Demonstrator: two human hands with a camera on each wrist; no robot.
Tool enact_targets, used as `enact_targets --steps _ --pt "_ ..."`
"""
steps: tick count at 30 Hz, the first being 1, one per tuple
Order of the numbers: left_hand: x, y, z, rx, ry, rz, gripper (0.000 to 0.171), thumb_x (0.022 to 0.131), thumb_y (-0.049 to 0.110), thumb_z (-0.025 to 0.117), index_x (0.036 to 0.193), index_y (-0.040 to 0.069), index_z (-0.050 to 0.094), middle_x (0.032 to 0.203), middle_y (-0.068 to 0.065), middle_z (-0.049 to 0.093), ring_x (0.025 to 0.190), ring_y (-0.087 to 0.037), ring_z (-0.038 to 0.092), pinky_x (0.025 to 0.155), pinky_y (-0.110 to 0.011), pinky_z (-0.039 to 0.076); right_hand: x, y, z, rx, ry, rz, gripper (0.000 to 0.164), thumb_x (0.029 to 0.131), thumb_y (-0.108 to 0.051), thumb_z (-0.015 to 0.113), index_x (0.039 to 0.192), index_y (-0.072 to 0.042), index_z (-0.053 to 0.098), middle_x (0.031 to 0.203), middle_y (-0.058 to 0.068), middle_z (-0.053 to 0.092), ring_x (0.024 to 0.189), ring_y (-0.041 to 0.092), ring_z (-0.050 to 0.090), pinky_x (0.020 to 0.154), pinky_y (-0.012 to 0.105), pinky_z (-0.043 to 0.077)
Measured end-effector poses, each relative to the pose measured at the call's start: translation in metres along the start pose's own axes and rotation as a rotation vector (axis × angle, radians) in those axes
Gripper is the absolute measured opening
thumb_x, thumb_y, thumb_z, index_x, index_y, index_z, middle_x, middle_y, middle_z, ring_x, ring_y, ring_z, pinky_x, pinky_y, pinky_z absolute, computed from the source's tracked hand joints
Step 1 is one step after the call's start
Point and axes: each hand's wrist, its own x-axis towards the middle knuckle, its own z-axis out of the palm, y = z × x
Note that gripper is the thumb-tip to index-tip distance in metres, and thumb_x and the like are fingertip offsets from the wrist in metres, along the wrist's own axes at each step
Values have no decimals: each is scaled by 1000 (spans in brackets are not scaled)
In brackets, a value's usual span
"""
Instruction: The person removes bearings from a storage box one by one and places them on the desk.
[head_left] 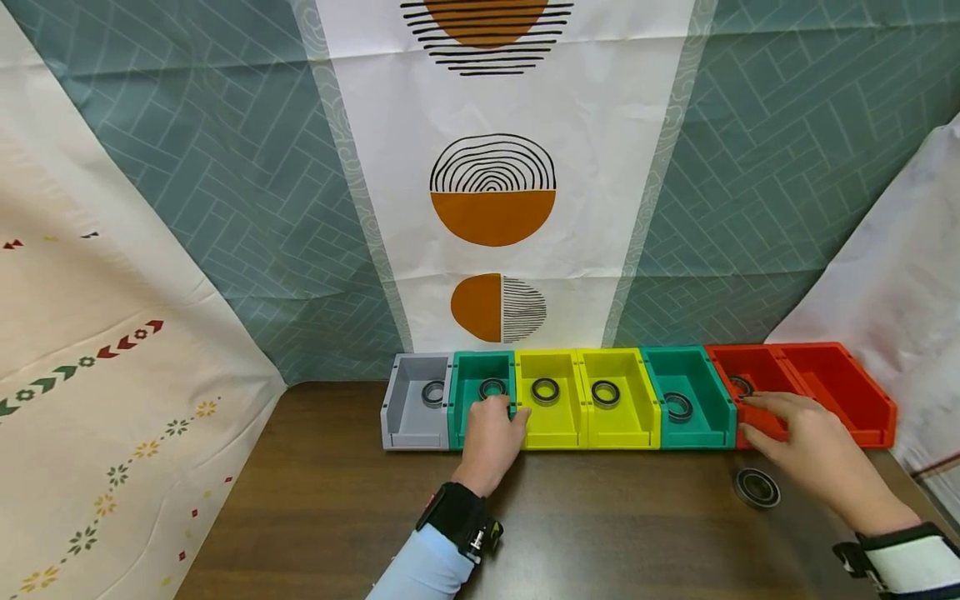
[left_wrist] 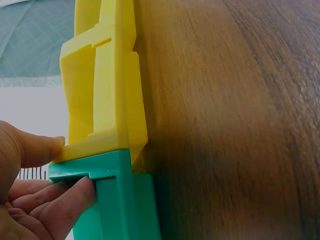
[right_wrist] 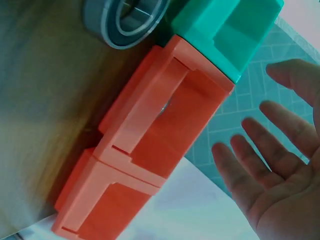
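Note:
My left hand point(head_left: 491, 442) is at the left green bin point(head_left: 483, 440). In the left wrist view its thumb lies on the edge of the yellow bin point(left_wrist: 107, 100) and its fingers reach inside the green one, pinching the adjoining walls. A ball bearing point(head_left: 492, 388) lies in that green bin, just beyond the fingers. Over the left red bin point(right_wrist: 165, 125) hovers my right hand point(head_left: 817, 442), fingers spread and holding nothing. Inside that red bin is a bearing point(head_left: 741, 386), partly covered by the hand in the head view. Another bearing point(head_left: 757, 488) lies on the table before it.
The bins form one row against the patterned cloth point(head_left: 495, 100). Single bearings lie in the grey bin point(head_left: 416, 440), both yellow bins and the right green bin point(head_left: 697, 440). The far-right red bin point(head_left: 840, 392) ends the row. Brown wooden table point(head_left: 600, 525) extends in front.

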Motion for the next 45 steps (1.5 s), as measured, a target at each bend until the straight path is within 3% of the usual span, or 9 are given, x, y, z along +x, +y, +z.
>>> enact_targets --steps 9,15,22,32,45 --pt "-1 0 0 -13 -5 -13 44 87 33 65 116 0 62 114 -12 61 92 -14 57 79 -35 49 17 6 10 -1 15 -38 49 77 -16 72 120 3 56 122 26 49 107 44 43 80 62 40" --pt "-1 0 -1 -3 3 -7 45 87 34 65 116 0 62 114 -12 61 92 -14 57 78 -34 49 27 13 18 -3 -12 6 47 80 -7 65 124 4 52 124 30 45 108 47 41 80 63 39" --pt "-2 0 0 -10 1 -12 44 87 33 65 116 0 62 114 -12 61 92 -14 57 78 -34 49 34 29 25 -8 -83 21 55 76 -2 63 128 7 47 125 32 44 108 47 41 82 62 38" --pt "-1 0 0 -8 8 -7 45 87 34 65 116 0 62 113 -11 61 91 -15 57 78 -33 49 42 43 32 23 -255 65 65 76 -6 65 134 8 39 131 36 35 113 52 35 85 63 35" --pt "0 0 1 5 -2 -7 44 87 34 64 117 1 62 114 -11 61 92 -14 57 78 -34 49 48 54 44 34 -312 95 66 76 -7 64 134 10 37 132 35 35 114 52 34 89 65 30"
